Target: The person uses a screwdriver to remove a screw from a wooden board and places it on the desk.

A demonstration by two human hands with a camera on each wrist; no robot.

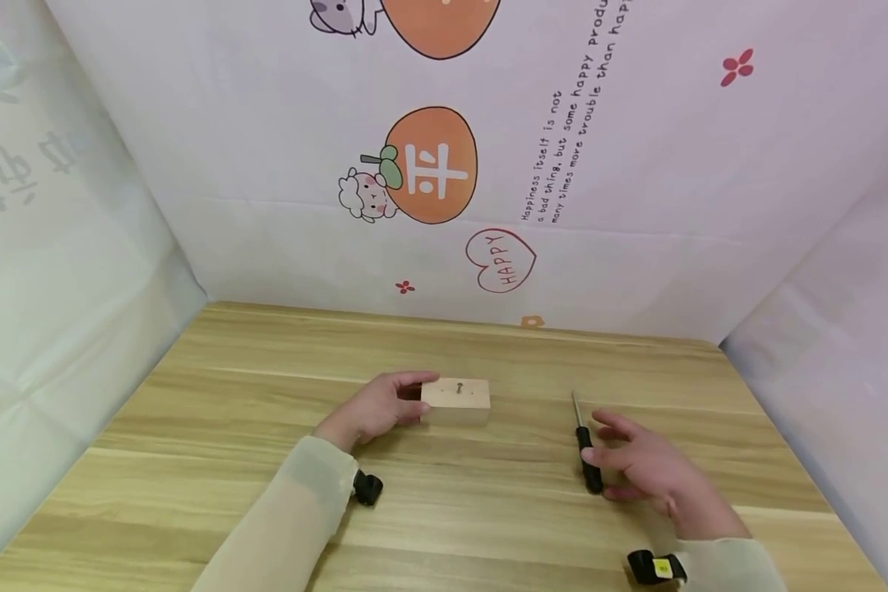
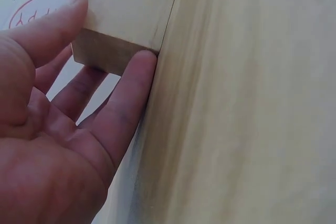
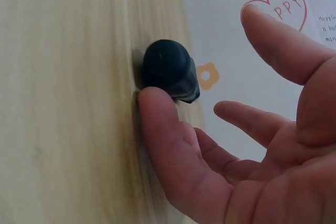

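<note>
My left hand (image 1: 376,409), fingers spread, touches the left end of the wooden block (image 1: 444,399) | my right hand (image 1: 653,470), wide, at the screwdriver (image 1: 582,437), right of the block | both likely light, stiff (handle (image 3: 165,62) probably grippy); take block's sides, handle's middle

Left wrist view crops the wooden block (image 2: 131,9); in the right, the screwdriver handle (image 3: 166,66) hides its shaft (image 1: 578,409)

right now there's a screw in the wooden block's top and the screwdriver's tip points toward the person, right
Its direction is wrong: the head view shows the screwdriver with its tip toward the printed backdrop. A screw does stand in the wooden block.
</note>
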